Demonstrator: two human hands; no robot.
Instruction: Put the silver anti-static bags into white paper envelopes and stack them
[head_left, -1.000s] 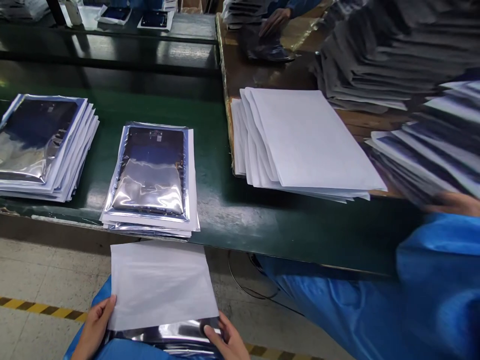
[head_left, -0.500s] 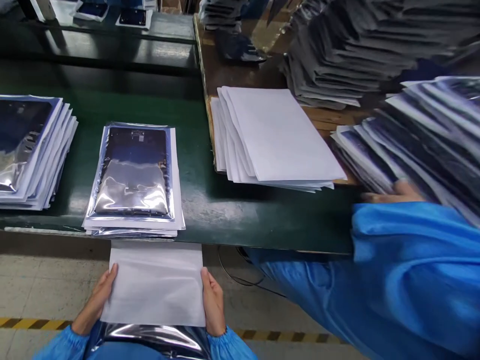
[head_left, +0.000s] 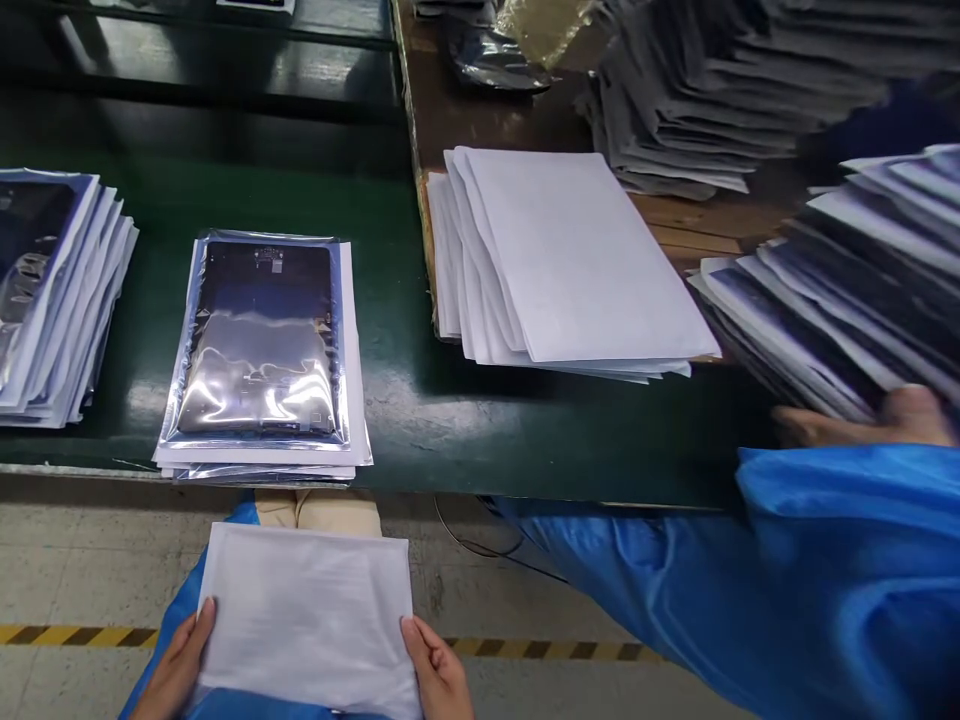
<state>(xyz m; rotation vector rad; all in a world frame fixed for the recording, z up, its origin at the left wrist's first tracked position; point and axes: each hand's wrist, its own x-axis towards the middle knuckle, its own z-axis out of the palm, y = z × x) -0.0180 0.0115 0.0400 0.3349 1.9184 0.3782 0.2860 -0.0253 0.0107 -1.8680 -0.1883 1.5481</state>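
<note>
Green bench (head_left: 480,440) under paper stacks (head_left: 570,265); concrete floor (head_left: 75,560).

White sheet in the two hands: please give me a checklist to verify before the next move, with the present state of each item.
1. Left hand grips the white sheet at its left edge: ok.
2. Right hand grips its right edge: ok.
3. Sheet lies flat, uncreased: ok.
4. Anything held beneath the sheet: cannot tell.
5. Bagged tablet stack on the green bench is squared: ok.
6. Co-worker's blue sleeve is apart from the hands: ok.
</note>
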